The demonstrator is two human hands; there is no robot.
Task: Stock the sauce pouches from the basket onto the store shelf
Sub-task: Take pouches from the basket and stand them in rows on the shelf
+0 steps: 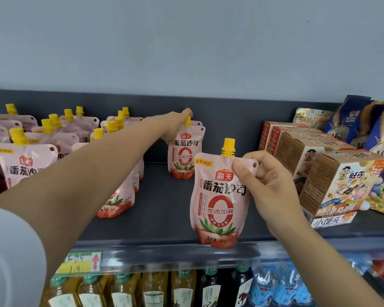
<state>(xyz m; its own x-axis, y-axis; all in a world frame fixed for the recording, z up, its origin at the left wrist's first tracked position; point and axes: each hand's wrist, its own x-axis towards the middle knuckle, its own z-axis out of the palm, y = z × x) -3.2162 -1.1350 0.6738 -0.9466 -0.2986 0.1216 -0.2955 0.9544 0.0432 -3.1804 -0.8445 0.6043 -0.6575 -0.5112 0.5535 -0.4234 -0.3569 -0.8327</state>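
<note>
Pink sauce pouches with yellow caps stand on the dark top shelf (164, 209). My left hand (175, 127) reaches far back and grips the top of an upright pouch (184, 151) near the shelf's back wall; a second pouch seems to stand just behind it. My right hand (266, 180) pinches the upper right corner of another pouch (220, 200), which stands upright at the shelf's front edge. Several more pouches (53, 138) fill the left part of the shelf in rows. The basket is out of view.
Brown snack boxes (333, 185) line the right side of the shelf, with dark blue snack bags (364, 122) behind them. Below the shelf edge hangs a price tag (80, 262) above bottles of oil and blue water bottles (282, 286).
</note>
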